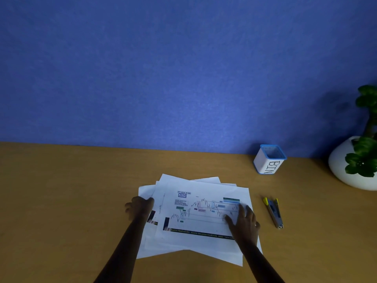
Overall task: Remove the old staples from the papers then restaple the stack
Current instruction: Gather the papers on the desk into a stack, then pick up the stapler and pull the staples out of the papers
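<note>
Papers (195, 213), printed with charts and loosely fanned, lie on the worktop (71, 201) under both hands: the left hand (138, 207) curls its fingers (150, 200) over their left edge, while the right hand (243, 221) presses flat, its fingers (241, 209) spread and gripping nothing. Just right of the sheets lies a yellow-tipped stapler (274, 212). Farther back stands a blue-rimmed white cup (269, 160) marked "BIN", its contents not visible, and a white pot (346, 166) holding a green plant (365, 139).

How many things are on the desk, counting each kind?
Paper stack: 1 fanned pile, sheet count unclear
Stapler: 1
Bin cup: 1
Potted plant: 1
Hands: 2, left hand and right hand
Total: 6
</note>
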Available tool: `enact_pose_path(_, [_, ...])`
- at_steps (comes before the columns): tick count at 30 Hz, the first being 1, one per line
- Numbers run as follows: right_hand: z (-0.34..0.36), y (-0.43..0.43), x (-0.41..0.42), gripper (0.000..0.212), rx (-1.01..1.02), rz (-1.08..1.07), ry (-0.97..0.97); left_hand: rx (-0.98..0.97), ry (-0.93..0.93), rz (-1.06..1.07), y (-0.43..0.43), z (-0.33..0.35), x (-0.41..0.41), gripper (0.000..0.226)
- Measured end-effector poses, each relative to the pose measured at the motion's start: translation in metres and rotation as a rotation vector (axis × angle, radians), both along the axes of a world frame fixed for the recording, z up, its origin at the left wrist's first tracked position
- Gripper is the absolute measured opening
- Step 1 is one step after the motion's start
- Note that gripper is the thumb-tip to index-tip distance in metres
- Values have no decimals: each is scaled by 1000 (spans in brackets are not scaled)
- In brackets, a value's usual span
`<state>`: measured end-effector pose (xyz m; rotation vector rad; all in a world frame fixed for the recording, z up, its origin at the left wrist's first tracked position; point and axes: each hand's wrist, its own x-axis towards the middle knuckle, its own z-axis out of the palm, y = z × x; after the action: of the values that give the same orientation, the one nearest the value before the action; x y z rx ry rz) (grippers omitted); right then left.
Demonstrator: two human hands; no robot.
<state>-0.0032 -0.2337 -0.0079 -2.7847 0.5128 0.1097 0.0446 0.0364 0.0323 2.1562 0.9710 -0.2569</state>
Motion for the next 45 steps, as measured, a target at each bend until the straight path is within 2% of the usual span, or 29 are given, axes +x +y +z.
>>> enact_pose_path(8, [4,-1,3,69,46,-21,-22,-105,-97,97,6,-2,-2,54])
enact_pose_path(15, [8,-5,3,71,54,7,6,-268,-142,40,17,-4,-1,45])
enact_pose_path(20, [14,-14,7,70,171,-25,30,-355,-373,32,16,7,-1,20])
enact_pose_path(24, [26,-16,11,61,273,-83,-81,-390,-550,-89,9,35,7,13])
enact_pose_path(27, [39,-8,15,57,262,39,-183,-399,-636,-158,1,57,11,13])
enact_pose_path(29, [51,6,16,54,326,146,-275,-424,-680,-189,-5,72,12,12])
enact_pose_path(33, [73,48,6,59,428,422,-358,-574,-761,-183,-21,102,11,7])
enact_pose_path(36, [81,75,-10,81,240,658,-455,-715,-804,-131,-30,122,9,9])
enact_pose_path(38, [83,83,-15,90,105,710,-546,-816,-798,-113,-35,135,8,16])
enact_pose_path(40, [89,85,-12,81,113,670,-547,-904,-784,-82,-37,145,10,18])
enact_pose_path(43, [102,80,-4,45,373,546,-608,-991,-778,-65,-41,160,10,15])
enact_pose_path(45, [114,73,2,36,484,400,-701,-1048,-808,-44,-44,169,9,13])
